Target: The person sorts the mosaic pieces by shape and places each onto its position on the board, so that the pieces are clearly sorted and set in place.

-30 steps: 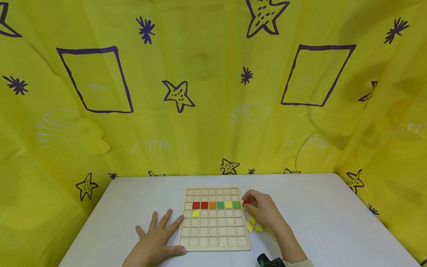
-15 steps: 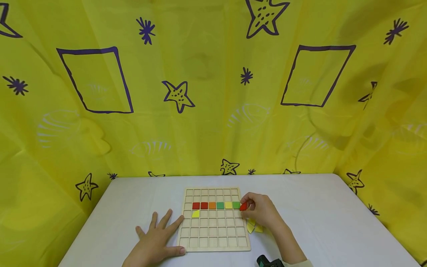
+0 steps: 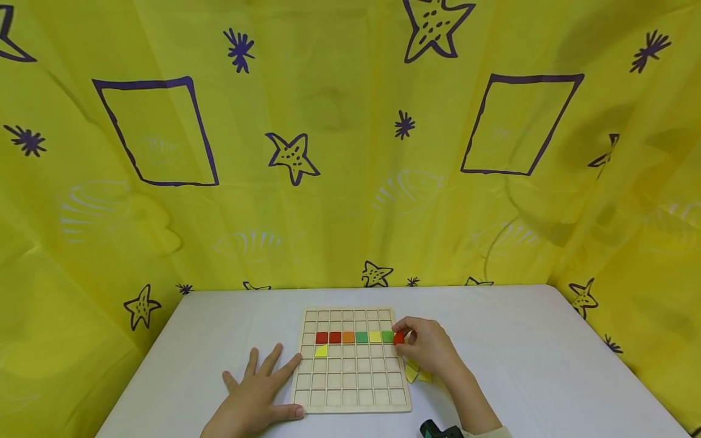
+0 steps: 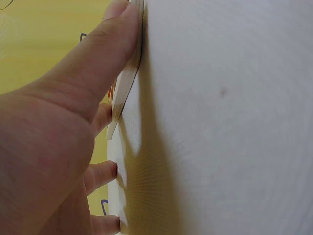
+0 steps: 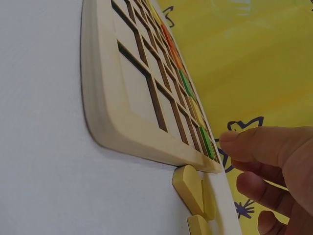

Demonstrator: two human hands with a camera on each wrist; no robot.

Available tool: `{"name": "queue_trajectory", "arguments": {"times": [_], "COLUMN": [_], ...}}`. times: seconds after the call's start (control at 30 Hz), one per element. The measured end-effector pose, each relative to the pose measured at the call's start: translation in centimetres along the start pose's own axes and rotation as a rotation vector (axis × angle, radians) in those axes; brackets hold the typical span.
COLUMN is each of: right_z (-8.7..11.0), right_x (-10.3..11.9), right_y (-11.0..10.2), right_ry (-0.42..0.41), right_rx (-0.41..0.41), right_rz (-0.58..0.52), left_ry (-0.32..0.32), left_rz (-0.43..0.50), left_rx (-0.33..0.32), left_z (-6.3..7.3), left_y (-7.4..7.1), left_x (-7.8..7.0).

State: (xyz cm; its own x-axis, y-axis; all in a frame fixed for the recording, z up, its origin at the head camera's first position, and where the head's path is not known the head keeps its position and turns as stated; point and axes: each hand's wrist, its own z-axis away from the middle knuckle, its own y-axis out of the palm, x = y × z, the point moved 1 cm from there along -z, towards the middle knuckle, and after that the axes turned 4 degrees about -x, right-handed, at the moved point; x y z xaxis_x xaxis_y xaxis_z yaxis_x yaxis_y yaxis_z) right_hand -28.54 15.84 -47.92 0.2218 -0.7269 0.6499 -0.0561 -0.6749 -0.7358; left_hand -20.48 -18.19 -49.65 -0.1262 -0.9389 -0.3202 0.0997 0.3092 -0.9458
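A square wooden grid board lies flat on the white table. Across its third row runs a line of coloured tiles, among them an orange tile; below the leftmost is a yellow piece. My left hand rests with fingers spread, index fingertip and thumb against the board's left edge; in the left wrist view the thumb presses its side. My right hand pinches a red piece over the right end of the tile row, beside the green tile. The right wrist view hides the red piece.
Several loose yellow pieces lie by the board's right edge, partly under the right hand. At the front, a black device sits near the right forearm. A yellow patterned curtain stands behind the table.
My right hand has moved slightly left with the red piece, from beside the board to over the row's right end. The left hand has stayed put.
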Motion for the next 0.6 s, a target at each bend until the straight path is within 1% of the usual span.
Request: {"name": "queue_trajectory", "arguments": {"times": [0.2, 0.43, 0.6], "right_z": [-0.02, 0.08, 0.06], "right_x": [0.07, 0.11, 0.17], "right_y": [0.06, 0.28, 0.65], "right_ry": [-0.024, -0.033, -0.074], "right_rx": [-0.005, 0.002, 0.003], "right_rz": [0.035, 0.064, 0.066], "left_ry": [-0.006, 0.009, 0.011], "left_rz": [0.006, 0.003, 0.007], "left_rx": [0.005, -0.005, -0.005], "left_z": [0.06, 0.20, 0.18], "left_y": [0.01, -0.08, -0.14], "left_x": [-0.05, -0.05, -0.07]}}
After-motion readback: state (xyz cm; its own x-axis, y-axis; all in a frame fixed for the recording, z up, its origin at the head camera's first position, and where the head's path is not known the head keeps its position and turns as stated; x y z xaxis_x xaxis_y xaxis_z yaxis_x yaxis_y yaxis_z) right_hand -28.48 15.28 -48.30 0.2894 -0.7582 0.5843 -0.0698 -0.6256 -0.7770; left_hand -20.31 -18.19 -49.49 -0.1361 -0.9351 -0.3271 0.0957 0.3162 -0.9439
